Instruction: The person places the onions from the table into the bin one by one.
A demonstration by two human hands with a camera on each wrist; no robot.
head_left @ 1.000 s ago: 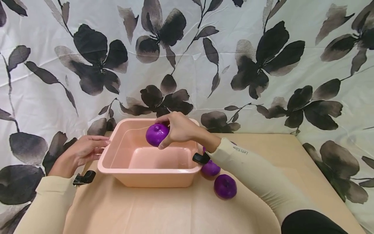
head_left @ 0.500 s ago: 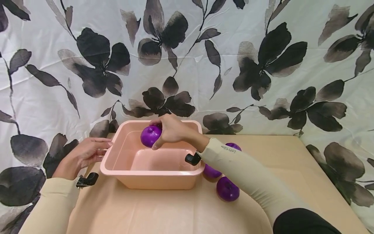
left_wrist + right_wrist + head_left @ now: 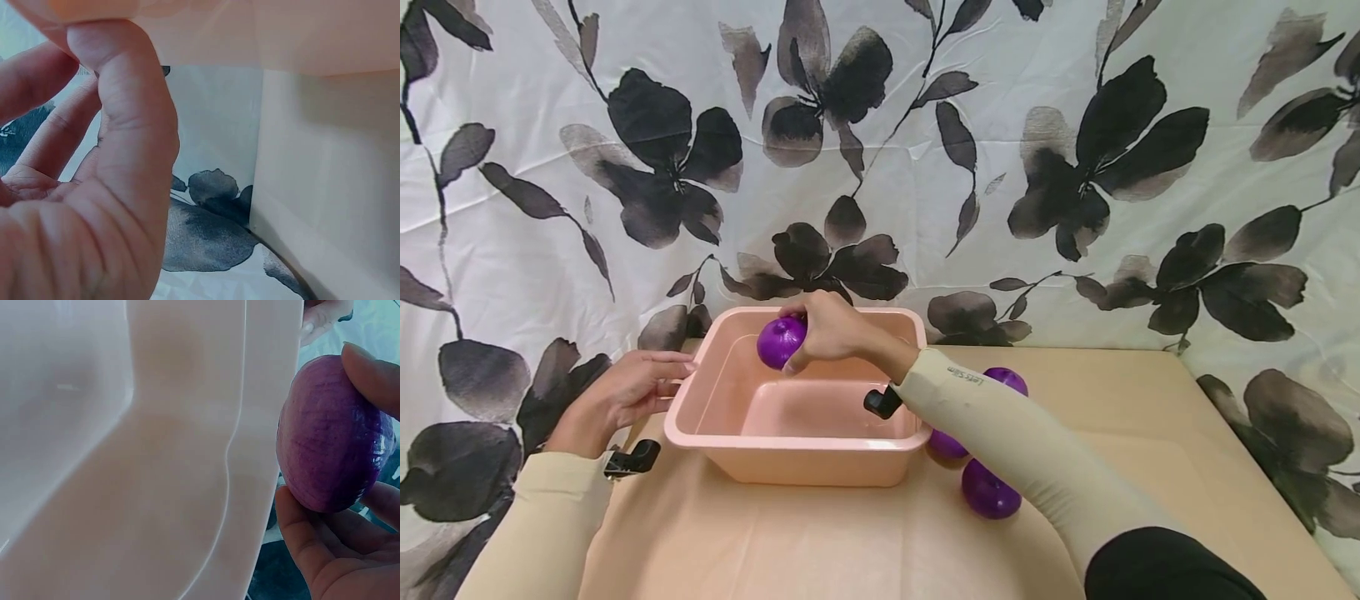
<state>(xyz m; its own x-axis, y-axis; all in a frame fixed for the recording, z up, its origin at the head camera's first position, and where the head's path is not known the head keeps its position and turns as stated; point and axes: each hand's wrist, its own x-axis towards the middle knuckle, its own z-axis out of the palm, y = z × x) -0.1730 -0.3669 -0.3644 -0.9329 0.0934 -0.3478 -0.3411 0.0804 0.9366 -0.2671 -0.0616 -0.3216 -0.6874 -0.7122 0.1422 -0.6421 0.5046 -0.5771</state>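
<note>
A pink plastic basin (image 3: 812,460) stands on the table before me. At its left rim, my left hand (image 3: 625,396) pinches the edge lightly with its fingertips. The left wrist view shows the thumb (image 3: 134,119) against the underside of the rim. My right hand (image 3: 831,332) reaches over the basin and holds a glossy purple-red onion (image 3: 780,342) between thumb and fingers. That onion (image 3: 331,434) hangs over the left rear part of the basin. To the basin's right lie more onions: one near its corner (image 3: 946,444), one nearer me (image 3: 991,490), and another (image 3: 1006,379) partly behind my right forearm.
A tan table (image 3: 1135,433) carries the basin and onions, with its right edge sloping toward me. Behind it hangs a white cloth (image 3: 925,167) with dark flower prints. My right sleeve (image 3: 1022,442) crosses over the basin's right side and hides part of the onions.
My right hand has carried the onion leftward over the basin, closer to its left wall. The left hand keeps its place at the rim. The far onion on the right has come into fuller view.
</note>
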